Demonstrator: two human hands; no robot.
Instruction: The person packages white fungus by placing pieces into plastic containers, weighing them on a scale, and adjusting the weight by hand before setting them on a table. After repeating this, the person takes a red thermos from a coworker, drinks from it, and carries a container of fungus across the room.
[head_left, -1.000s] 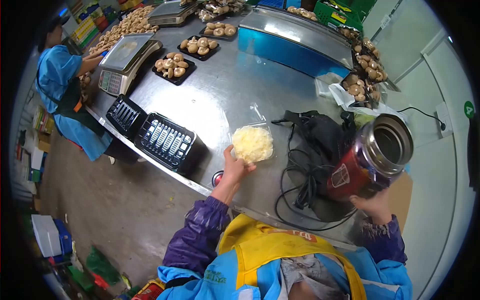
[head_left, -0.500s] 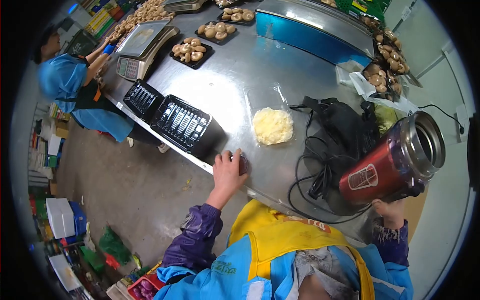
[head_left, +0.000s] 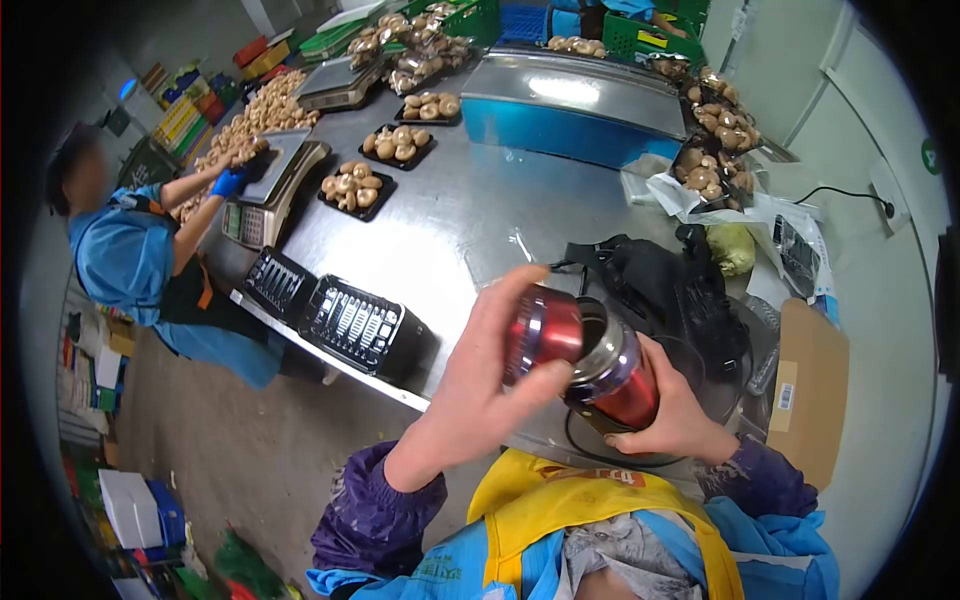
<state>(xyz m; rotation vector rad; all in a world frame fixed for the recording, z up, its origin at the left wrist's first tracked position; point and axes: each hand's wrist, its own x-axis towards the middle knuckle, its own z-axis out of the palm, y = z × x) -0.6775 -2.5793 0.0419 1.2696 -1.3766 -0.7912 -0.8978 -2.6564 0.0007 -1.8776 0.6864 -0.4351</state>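
My left hand (head_left: 480, 385) grips a red thermos lid (head_left: 550, 328) with a metallic band, fingers over its top and thumb underneath. Beside it, my right hand (head_left: 685, 412) is wrapped around a red thermos (head_left: 632, 392) with a steel neck. The thermos is tilted, its mouth uncovered. In this view the lid overlaps the edge of the mouth. Both are held above the near edge of the steel table (head_left: 450, 215). Behind the thermos lie a black bag (head_left: 660, 285) and its dark cables.
Black trays of mushrooms (head_left: 352, 188) stand toward the back left, near a scale (head_left: 265, 190). Empty black trays (head_left: 355, 325) are stacked at the left edge. A blue-sided steel machine (head_left: 570, 125) sits at the back. A co-worker in blue (head_left: 125, 240) handles mushrooms at left.
My left hand has lifted the lid from the tabletop and brought it to the thermos. My right hand has moved the thermos left, toward the middle.
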